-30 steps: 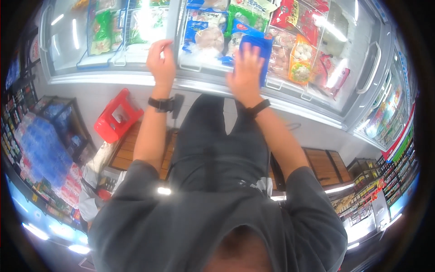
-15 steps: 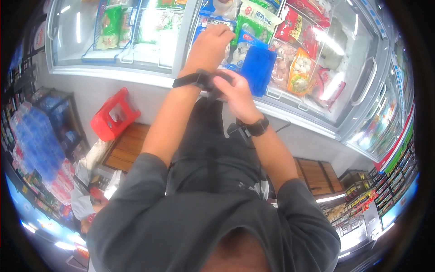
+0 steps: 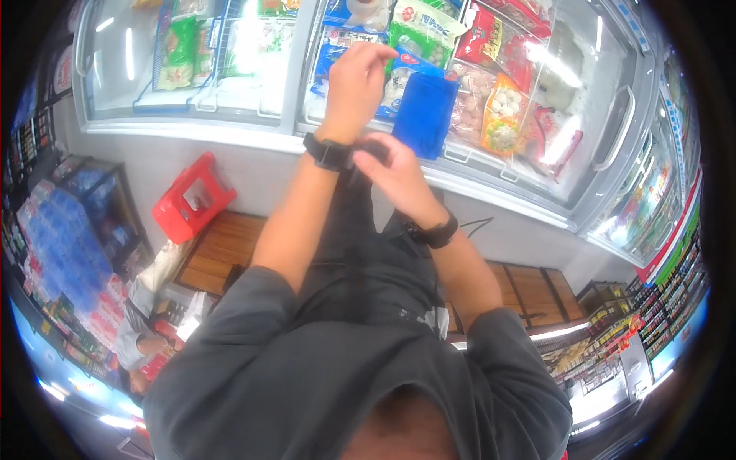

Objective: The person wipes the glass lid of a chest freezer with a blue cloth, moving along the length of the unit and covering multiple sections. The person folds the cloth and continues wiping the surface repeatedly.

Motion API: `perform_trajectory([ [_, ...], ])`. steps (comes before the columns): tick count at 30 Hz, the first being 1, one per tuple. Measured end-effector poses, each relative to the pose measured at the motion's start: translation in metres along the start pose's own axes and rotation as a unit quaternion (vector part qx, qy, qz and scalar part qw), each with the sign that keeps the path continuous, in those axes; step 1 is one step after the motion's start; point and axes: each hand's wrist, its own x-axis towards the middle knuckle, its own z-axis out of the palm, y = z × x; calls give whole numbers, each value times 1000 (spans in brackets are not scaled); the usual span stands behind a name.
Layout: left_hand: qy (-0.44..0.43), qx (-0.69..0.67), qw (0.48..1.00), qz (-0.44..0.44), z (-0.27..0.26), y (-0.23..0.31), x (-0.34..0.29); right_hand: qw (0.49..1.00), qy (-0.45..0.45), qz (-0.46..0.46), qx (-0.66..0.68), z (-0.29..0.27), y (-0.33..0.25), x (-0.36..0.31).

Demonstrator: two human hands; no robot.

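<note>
My left hand (image 3: 356, 84) is raised over the near edge of a freezer chest (image 3: 307, 142), its fingers loosely curled and nothing seen in them. Around its wrist sits a black strap with a small dark box-like device (image 3: 333, 155). My right hand (image 3: 399, 175) pinches a dark part of that wrist strap from the right, thumb toward me; the piece between its fingers is mostly hidden. Another black wrist strap (image 3: 437, 228) with a dark device circles my right wrist. Just beyond my right hand, a flat blue sheet (image 3: 426, 115) hangs inside the freezer's front.
Frozen food bags fill the freezer, among them a green and white bag (image 3: 422, 34) and an orange bag (image 3: 504, 115). A red plastic stool (image 3: 195, 198) stands left beside a wooden crate (image 3: 218, 249). Bottled packs (image 3: 65, 238) and a person in grey (image 3: 142, 330) are farther left.
The view has shifted slightly. My left wrist has turned a little and moved right and down in view, while my right hand keeps its grip at the strap.
</note>
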Motion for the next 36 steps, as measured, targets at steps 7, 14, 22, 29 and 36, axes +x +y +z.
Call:
perform_trajectory([
  [7, 52, -255, 945, -198, -19, 15, -13, 992, 121, -23, 16, -26, -12, 21],
  [14, -336, -233, 832, -374, -4, 63, -83, 930, 278, -161, 178, -65, -51, 83],
  [22, -173, -164, 875, -422, 7, 64, -81, 921, 284, -188, -189, -60, -23, 89],
  [29, -147, -191, 908, -342, 33, 45, -104, 901, 238, -71, 355, -79, -22, 97],
  [36, -161, -125, 901, -384, 20, 48, -108, 917, 346, -195, 44, -64, -12, 95],
])
